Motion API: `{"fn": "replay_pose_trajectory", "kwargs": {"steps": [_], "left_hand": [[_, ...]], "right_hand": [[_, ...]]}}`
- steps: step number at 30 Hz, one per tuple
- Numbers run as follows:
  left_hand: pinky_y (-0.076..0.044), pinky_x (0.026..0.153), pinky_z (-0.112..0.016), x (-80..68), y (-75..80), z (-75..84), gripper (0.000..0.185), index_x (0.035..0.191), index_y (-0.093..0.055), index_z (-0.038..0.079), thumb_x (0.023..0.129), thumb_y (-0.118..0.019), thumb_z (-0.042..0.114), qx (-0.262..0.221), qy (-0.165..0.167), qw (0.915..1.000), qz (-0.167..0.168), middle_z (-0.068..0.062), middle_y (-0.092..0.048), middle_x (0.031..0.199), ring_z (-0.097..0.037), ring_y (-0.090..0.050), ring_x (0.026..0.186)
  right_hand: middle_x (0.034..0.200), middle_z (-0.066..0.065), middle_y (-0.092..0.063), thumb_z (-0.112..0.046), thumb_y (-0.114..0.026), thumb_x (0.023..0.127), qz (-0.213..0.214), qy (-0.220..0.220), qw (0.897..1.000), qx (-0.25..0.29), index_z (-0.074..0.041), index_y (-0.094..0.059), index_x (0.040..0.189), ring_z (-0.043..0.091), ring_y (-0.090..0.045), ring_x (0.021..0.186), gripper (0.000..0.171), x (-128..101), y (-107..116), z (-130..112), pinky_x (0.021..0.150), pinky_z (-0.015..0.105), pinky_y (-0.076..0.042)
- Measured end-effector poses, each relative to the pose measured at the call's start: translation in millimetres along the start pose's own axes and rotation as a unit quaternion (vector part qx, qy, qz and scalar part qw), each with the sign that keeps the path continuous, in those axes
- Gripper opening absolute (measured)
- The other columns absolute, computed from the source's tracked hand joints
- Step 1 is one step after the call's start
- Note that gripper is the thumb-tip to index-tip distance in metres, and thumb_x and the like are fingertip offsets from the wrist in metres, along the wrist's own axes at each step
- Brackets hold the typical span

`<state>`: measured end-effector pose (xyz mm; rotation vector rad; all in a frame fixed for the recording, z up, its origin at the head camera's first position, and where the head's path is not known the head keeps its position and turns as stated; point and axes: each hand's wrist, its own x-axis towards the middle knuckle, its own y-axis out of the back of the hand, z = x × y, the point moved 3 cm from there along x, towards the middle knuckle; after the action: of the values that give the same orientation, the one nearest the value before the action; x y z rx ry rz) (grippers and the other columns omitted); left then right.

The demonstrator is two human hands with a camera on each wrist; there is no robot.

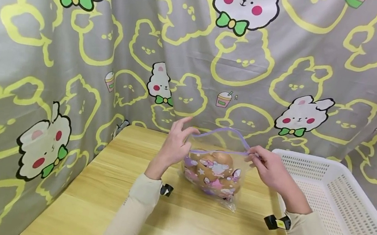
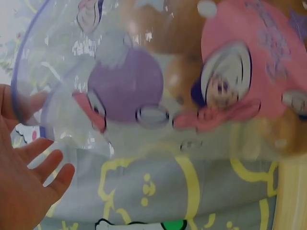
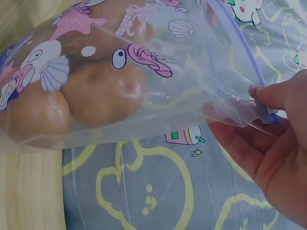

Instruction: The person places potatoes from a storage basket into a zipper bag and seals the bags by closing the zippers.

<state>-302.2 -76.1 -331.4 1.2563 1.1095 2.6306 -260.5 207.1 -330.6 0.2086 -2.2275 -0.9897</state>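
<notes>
A clear zip bag [image 1: 212, 173] with purple zip strips and printed shells and stars sits on the wooden table. Several smooth, round brown things [image 3: 103, 96] lie inside it; their exact kind cannot be told. Its mouth gapes at the top. At the mouth's left corner is my left hand [image 1: 178, 142], fingers spread and loosely bent, touching the film. The left wrist view shows this hand [image 2: 29, 167] beside the zip edge, one finger seen through the film. My right hand [image 1: 268, 167] pinches the right corner of the mouth between thumb and fingers, as the right wrist view shows [image 3: 273, 129].
A white perforated plastic basket [image 1: 333, 166] stands on the right of the table [image 1: 172, 231], close to my right forearm. A grey curtain [image 1: 190, 53] with yellow outlines and rabbit prints hangs behind and to the left.
</notes>
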Motion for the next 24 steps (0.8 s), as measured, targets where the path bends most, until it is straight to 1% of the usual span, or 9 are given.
{"fn": "replay_pose_trajectory", "kwargs": {"steps": [3,5,8,10,12,15,18,20,24], "left_hand": [[-0.035,0.100,-0.052,-1.4,1.5,-3.2,0.035,0.097,-0.065,0.010,0.069,-0.047,0.000,0.000,-0.001,1.0000,-0.006,-0.012,-0.043,0.138,-0.031,-0.035,0.128],[-0.036,0.100,-0.050,-2.5,2.9,-5.4,0.031,0.096,-0.064,0.009,0.071,-0.048,0.001,-0.005,0.003,0.9999,-0.010,-0.011,-0.048,0.134,-0.029,-0.039,0.125],[-0.042,0.093,-0.043,-4.7,4.4,-8.0,0.029,0.098,-0.062,0.009,0.074,-0.048,0.002,-0.025,0.013,0.9994,-0.023,-0.009,-0.055,0.123,-0.025,-0.048,0.114],[-0.044,0.089,-0.040,-6.1,5.0,-9.0,0.028,0.101,-0.062,0.009,0.078,-0.048,0.003,-0.040,0.018,0.9985,-0.032,-0.006,-0.058,0.115,-0.022,-0.051,0.108],[-0.044,0.088,-0.038,-7.7,5.6,-9.7,0.030,0.104,-0.063,0.008,0.079,-0.047,0.003,-0.058,0.020,0.9974,-0.038,-0.004,-0.060,0.110,-0.019,-0.053,0.105],[-0.043,0.092,-0.037,-10.1,6.5,-10.1,0.034,0.106,-0.063,0.006,0.078,-0.045,0.001,-0.082,0.013,0.9957,-0.040,-0.005,-0.061,0.108,-0.019,-0.054,0.105],[-0.045,0.090,-0.038,-11.7,5.9,-10.4,0.033,0.107,-0.064,0.005,0.078,-0.048,-0.001,-0.096,0.000,0.9947,-0.036,-0.006,-0.062,0.106,-0.019,-0.055,0.101],[-0.048,0.084,-0.038,-12.3,4.5,-11.4,0.027,0.106,-0.064,0.005,0.081,-0.053,0.000,-0.098,-0.004,0.9948,-0.026,-0.005,-0.062,0.102,-0.018,-0.056,0.096],[-0.050,0.076,-0.039,-13.7,3.3,-13.7,0.015,0.099,-0.066,0.004,0.086,-0.060,0.000,-0.106,0.006,0.9943,0.002,-0.006,-0.062,0.093,-0.018,-0.058,0.085]], "right_hand": [[0.083,0.011,-0.069,0.005,-0.047,0.095,0.003,-0.009,1.000,-0.003,-0.003,-0.060,0.097,0.024,-0.067,0.069,0.015,-0.8,1.5,3.1,0.055,0.028,-0.052],[0.084,0.010,-0.069,0.005,-0.046,0.096,0.003,-0.014,1.000,-0.001,-0.004,-0.059,0.098,0.025,-0.066,0.070,0.016,-0.8,2.3,5.0,0.054,0.027,-0.050],[0.084,0.010,-0.069,0.003,-0.045,0.097,0.007,-0.018,1.000,0.002,-0.004,-0.059,0.098,0.026,-0.065,0.071,0.015,-0.9,3.6,6.5,0.051,0.027,-0.047],[0.084,0.010,-0.069,0.002,-0.045,0.097,0.009,-0.021,1.000,0.003,-0.004,-0.059,0.098,0.025,-0.064,0.072,0.015,-1.2,4.1,7.4,0.053,0.027,-0.047],[0.083,0.009,-0.069,0.001,-0.045,0.097,0.016,-0.025,1.000,0.002,-0.005,-0.059,0.099,0.025,-0.063,0.072,0.015,-2.0,4.9,8.9,0.052,0.027,-0.046],[0.081,0.007,-0.068,0.001,-0.046,0.097,0.037,-0.028,0.999,-0.001,-0.005,-0.059,0.098,0.021,-0.061,0.069,0.014,-2.9,5.1,14.6,0.051,0.026,-0.044],[0.077,0.005,-0.066,0.001,-0.049,0.096,0.062,-0.027,0.998,-0.010,-0.004,-0.061,0.098,0.020,-0.059,0.066,0.012,-3.7,5.9,20.7,0.048,0.026,-0.042],[0.075,0.005,-0.065,0.002,-0.051,0.095,0.074,-0.027,0.997,-0.011,-0.003,-0.061,0.097,0.016,-0.058,0.063,0.012,-4.1,6.6,23.8,0.047,0.025,-0.040],[0.073,0.006,-0.064,0.006,-0.057,0.090,0.090,-0.024,0.996,0.004,-0.003,-0.061,0.096,0.008,-0.055,0.060,0.012,-4.8,8.6,28.0,0.046,0.021,-0.041]]}}
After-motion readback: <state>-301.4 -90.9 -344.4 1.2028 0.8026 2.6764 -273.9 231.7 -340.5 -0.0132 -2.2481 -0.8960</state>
